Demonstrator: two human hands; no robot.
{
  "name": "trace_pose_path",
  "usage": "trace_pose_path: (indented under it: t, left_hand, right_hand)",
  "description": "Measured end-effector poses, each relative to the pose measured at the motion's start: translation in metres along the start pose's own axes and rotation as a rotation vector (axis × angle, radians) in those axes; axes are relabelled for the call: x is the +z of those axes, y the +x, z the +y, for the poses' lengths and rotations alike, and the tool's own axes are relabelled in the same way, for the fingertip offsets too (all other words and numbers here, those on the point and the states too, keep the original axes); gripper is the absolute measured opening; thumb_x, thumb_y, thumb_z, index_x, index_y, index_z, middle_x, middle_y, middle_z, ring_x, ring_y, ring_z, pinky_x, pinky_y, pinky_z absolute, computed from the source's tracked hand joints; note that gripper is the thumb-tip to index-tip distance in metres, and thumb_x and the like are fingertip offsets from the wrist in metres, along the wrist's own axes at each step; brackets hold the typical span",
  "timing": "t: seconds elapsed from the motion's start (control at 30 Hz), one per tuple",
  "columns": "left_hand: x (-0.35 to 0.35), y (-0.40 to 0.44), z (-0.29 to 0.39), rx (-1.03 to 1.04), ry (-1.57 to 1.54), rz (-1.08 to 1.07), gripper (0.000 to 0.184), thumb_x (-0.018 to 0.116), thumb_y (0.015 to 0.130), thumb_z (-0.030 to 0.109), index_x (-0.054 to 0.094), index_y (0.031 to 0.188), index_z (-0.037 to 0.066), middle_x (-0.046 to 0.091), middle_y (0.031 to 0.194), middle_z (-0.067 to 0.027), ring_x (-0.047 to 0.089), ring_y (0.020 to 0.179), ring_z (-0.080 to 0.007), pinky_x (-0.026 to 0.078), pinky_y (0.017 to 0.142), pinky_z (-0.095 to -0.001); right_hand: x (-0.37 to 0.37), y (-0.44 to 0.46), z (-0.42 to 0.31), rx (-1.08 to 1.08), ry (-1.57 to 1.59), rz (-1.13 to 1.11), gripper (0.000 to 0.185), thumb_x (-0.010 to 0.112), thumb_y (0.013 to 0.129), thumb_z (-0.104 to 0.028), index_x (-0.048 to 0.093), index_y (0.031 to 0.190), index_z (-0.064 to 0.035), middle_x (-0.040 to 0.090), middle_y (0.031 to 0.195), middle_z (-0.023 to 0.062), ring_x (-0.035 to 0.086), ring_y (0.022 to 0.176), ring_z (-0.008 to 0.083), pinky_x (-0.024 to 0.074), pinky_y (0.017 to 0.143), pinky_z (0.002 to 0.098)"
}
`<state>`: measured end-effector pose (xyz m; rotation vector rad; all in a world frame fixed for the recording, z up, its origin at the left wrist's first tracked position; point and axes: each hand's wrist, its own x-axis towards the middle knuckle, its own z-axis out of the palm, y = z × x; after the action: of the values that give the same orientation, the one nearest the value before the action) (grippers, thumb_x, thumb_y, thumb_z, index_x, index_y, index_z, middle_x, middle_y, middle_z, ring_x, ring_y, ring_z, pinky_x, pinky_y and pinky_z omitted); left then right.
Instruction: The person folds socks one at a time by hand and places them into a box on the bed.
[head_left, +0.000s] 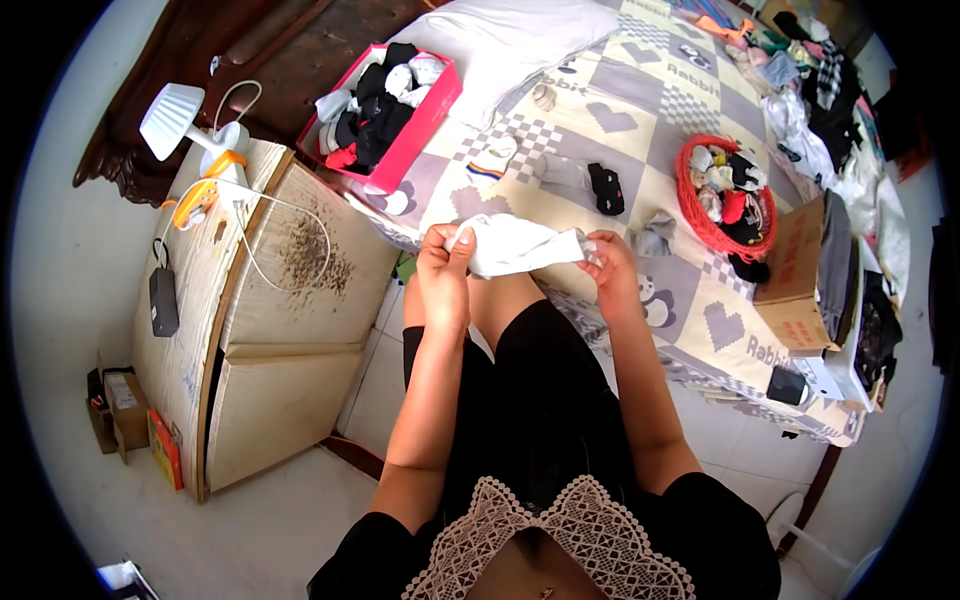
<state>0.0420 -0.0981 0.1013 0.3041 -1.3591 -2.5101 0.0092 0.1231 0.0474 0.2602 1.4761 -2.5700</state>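
Observation:
A white sock (522, 246) is stretched sideways between my two hands, above my lap at the bed's edge. My left hand (446, 262) pinches its left end, thumb on top. The fingers of my right hand (607, 266) are closed on its right end. Beyond it on the bed lie a white sock with rainbow stripes (492, 158), a light grey sock (563, 171) and a black sock (606, 188). A small grey bundle (655, 233) rests just past my right hand.
A pink box (428, 125) of socks and a red basket (692, 215) of socks stand on the patterned bed (690, 330). At right are a cardboard box (797, 270) and piled clothes (835, 110). A cabinet (290, 330) with a white lamp (175, 120) stands at left.

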Motion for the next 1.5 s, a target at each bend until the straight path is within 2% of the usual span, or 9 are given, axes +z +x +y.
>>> trace_pose_path:
  t: [0.2,0.33,0.4,0.8,0.97,1.03,1.2,1.4,1.5]
  left_hand:
    - [0.018,-0.014,0.009,0.121,0.269,-0.210,0.012,0.061,0.091,0.013,0.052,0.092,0.005,0.057,0.082,0.0011,0.048,0.073,-0.0041,0.039,0.069,-0.0181]
    - [0.021,-0.017,0.013,0.183,0.085,-0.163,0.011,0.061,0.090,0.011,0.052,0.093,0.005,0.057,0.081,0.0005,0.049,0.074,-0.0052,0.040,0.071,-0.0190]
    - [0.018,-0.017,0.024,0.225,0.075,-0.092,0.011,0.061,0.089,0.011,0.052,0.092,0.005,0.057,0.081,0.0005,0.050,0.075,-0.0058,0.040,0.071,-0.0196]
    - [0.001,-0.012,0.022,0.368,0.040,0.087,0.012,0.061,0.090,0.015,0.051,0.090,0.008,0.055,0.077,0.0038,0.045,0.064,-0.0019,0.035,0.058,-0.0166]
    - [0.004,-0.013,0.020,0.372,0.032,0.133,0.012,0.062,0.090,0.015,0.051,0.090,0.009,0.054,0.075,0.0047,0.044,0.062,-0.0013,0.033,0.055,-0.0162]
    - [0.002,-0.016,0.018,0.365,0.041,0.125,0.017,0.063,0.089,0.013,0.048,0.091,0.005,0.055,0.083,-0.0026,0.051,0.077,-0.0096,0.044,0.077,-0.0250]
    - [0.003,-0.015,0.018,0.483,0.087,0.156,0.017,0.062,0.089,0.014,0.048,0.090,0.005,0.054,0.083,-0.0026,0.050,0.076,-0.0089,0.044,0.073,-0.0239]
    - [0.006,-0.019,0.023,0.430,0.193,0.111,0.012,0.062,0.090,0.013,0.052,0.088,0.005,0.052,0.080,0.0021,0.045,0.075,-0.0044,0.038,0.072,-0.0197]
    - [0.005,-0.019,0.018,0.378,0.311,0.020,0.013,0.064,0.088,0.013,0.054,0.089,0.005,0.053,0.077,0.0029,0.045,0.070,-0.0027,0.038,0.064,-0.0181]
  right_hand:
    - [0.054,-0.026,-0.032,-0.754,-0.722,-0.204,0.030,0.064,0.083,-0.018,0.057,0.108,-0.0024,0.054,0.108,0.0092,0.050,0.104,0.0183,0.0405,0.087,0.0305]
    - [0.057,-0.028,-0.017,-0.676,-0.838,-0.310,0.029,0.068,0.081,-0.018,0.059,0.102,-0.0001,0.057,0.096,0.0106,0.053,0.091,0.0155,0.0425,0.078,0.0285]
    - [0.048,-0.028,-0.014,-0.014,-0.856,-0.403,0.026,0.070,0.080,-0.019,0.061,0.093,0.0016,0.059,0.081,0.0097,0.054,0.075,0.0123,0.0428,0.067,0.0259]
    - [0.004,-0.017,0.012,0.078,-0.502,-0.285,0.021,0.070,0.081,-0.013,0.063,0.096,0.0003,0.063,0.083,0.0015,0.059,0.076,0.0078,0.0469,0.066,0.0231]
    - [0.039,-0.025,0.012,0.126,0.450,-0.063,0.015,0.060,0.085,-0.003,0.062,0.101,-0.0028,0.062,0.084,0.0054,0.058,0.076,0.0089,0.0483,0.069,0.0245]
    - [0.041,-0.022,0.022,0.150,0.439,-0.027,0.016,0.059,0.086,-0.001,0.063,0.101,-0.0036,0.062,0.084,0.0056,0.057,0.073,0.0080,0.0468,0.064,0.0233]
    - [0.027,-0.018,0.030,0.192,0.022,-0.056,0.023,0.060,0.084,0.000,0.062,0.105,-0.0079,0.060,0.083,0.0047,0.051,0.054,0.0067,0.0415,0.050,0.0196]
    - [0.022,-0.023,0.022,0.093,-0.426,-0.018,0.027,0.063,0.081,-0.004,0.064,0.108,-0.0046,0.058,0.087,0.0031,0.050,0.068,0.0054,0.0409,0.056,0.0193]
    - [0.027,-0.024,0.009,-0.357,-0.450,-0.175,0.027,0.065,0.080,-0.007,0.064,0.106,-0.0043,0.055,0.095,0.0035,0.052,0.087,0.0094,0.0424,0.068,0.0223]
